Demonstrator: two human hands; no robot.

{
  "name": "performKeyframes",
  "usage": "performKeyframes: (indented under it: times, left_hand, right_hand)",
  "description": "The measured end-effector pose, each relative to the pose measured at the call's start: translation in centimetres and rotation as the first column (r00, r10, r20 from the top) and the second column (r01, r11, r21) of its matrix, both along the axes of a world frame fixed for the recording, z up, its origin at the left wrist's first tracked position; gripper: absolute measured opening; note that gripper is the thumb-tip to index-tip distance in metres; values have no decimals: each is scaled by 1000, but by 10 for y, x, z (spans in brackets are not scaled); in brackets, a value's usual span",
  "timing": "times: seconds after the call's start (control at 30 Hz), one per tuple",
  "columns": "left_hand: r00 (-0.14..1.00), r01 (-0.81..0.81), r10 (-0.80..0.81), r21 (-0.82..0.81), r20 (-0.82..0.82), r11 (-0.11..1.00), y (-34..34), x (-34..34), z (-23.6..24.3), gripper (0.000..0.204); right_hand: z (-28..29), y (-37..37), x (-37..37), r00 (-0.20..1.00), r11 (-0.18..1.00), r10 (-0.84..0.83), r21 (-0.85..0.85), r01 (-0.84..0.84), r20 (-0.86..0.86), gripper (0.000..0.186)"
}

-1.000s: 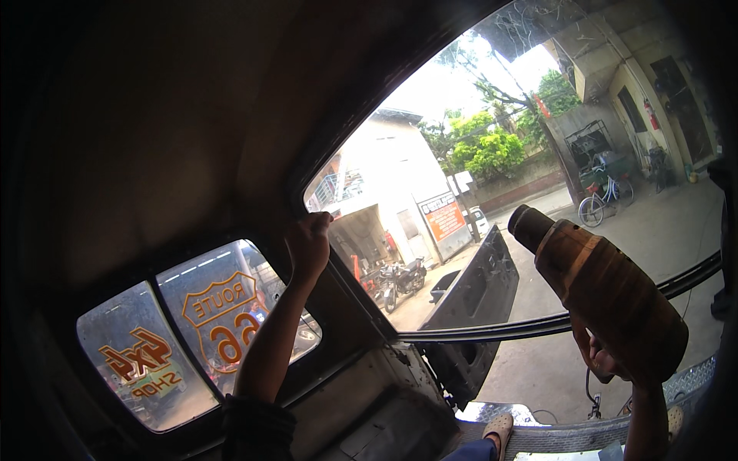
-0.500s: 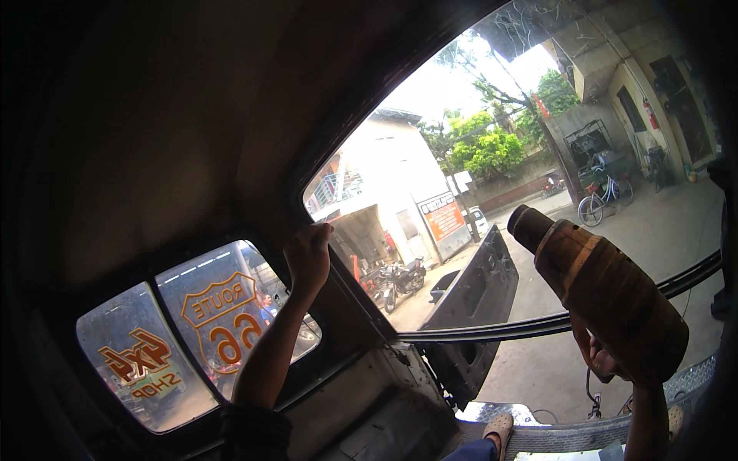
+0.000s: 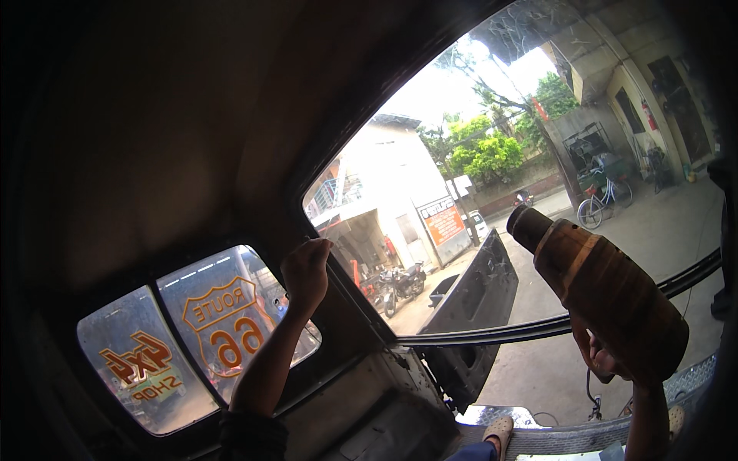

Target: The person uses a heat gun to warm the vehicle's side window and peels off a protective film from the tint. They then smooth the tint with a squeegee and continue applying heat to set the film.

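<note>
My right hand (image 3: 604, 358) is wrapped round the handle of a heat gun (image 3: 607, 288), a bulky brown-orange tool with dark marks. Its dark metal nozzle (image 3: 530, 228) points up and to the left, apart from my left hand. Raised at the inner edge of the large window opening, my left hand (image 3: 306, 270) has its fingers closed against the dark window pillar (image 3: 355, 296). What those fingers grip, if anything, is hidden. A black rubber-like strip (image 3: 492, 335) runs along the lower edge of the opening.
A sliding side window (image 3: 207, 330) with orange stickers lies left of my left arm. Overhead is the dark roof lining (image 3: 177, 131). An open black vehicle door or tailgate (image 3: 477, 315) stands outside. Beyond are a motorcycle (image 3: 401, 288) and a bicycle (image 3: 603, 201).
My left hand has moved slightly down along the pillar, still closed. The heat gun and my right hand stay almost where they were.
</note>
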State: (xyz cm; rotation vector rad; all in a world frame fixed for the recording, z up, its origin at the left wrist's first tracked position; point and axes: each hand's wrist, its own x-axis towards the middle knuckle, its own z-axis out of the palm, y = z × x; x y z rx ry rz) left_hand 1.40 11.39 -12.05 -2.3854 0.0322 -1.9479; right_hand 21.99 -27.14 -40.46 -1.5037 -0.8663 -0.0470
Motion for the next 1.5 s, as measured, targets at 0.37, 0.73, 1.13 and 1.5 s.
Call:
performKeyframes:
  times: [0.37,0.73,1.13,1.5]
  left_hand:
    - [996,-28,25,-29,-83,999,-6,-33,-29,18]
    - [872,-215,153,-83,-464,973,38,-52,-54,33]
    - [410,-358,-13,-175,-912,917,123,-121,-422,26]
    - [-417,-773,-647,-125,-639,622,56,-108,-429,28]
  right_hand:
    - [3,12,-27,857,847,-502,-134,515,118,37]
    - [25,-40,-27,963,953,-217,247,174,159,49]
    - [30,-58,-21,972,985,-26,171,-15,234,57]
    - [16,-43,-16,989,997,70,16,-73,131,47]
